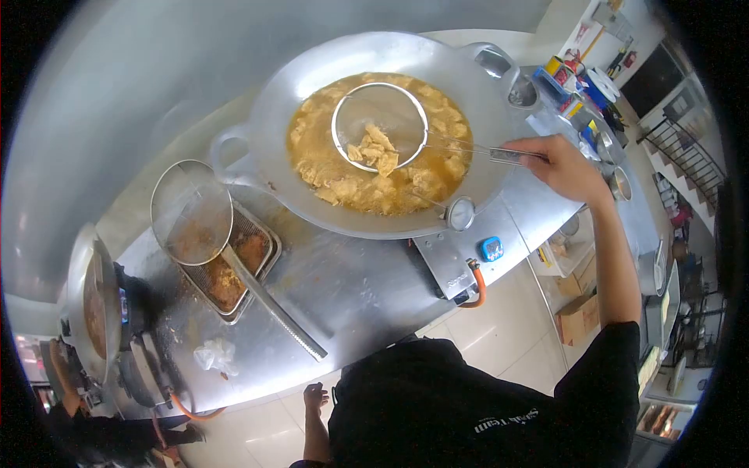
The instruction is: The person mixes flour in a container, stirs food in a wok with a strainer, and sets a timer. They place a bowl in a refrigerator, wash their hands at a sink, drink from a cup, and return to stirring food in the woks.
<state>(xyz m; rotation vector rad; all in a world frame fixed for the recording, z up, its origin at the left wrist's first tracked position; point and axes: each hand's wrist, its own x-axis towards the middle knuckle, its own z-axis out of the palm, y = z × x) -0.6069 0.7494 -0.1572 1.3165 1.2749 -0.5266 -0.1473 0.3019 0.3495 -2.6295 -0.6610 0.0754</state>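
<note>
My right hand is closed round the handle of a round wire strainer. The strainer is over the oil in a large metal wok, with several fried pieces in its mesh. More golden pieces lie in the bubbling oil. A dial thermometer sits at the wok's near rim. My left hand hangs low beside my body, off the table's front edge, its fingers curled; what they hold, if anything, is too small to tell.
A second strainer with a long handle rests on a crumb-filled tray. Near it are a plastic bag and another wok. A blue timer and orange hose are right. Another person stands at the lower left.
</note>
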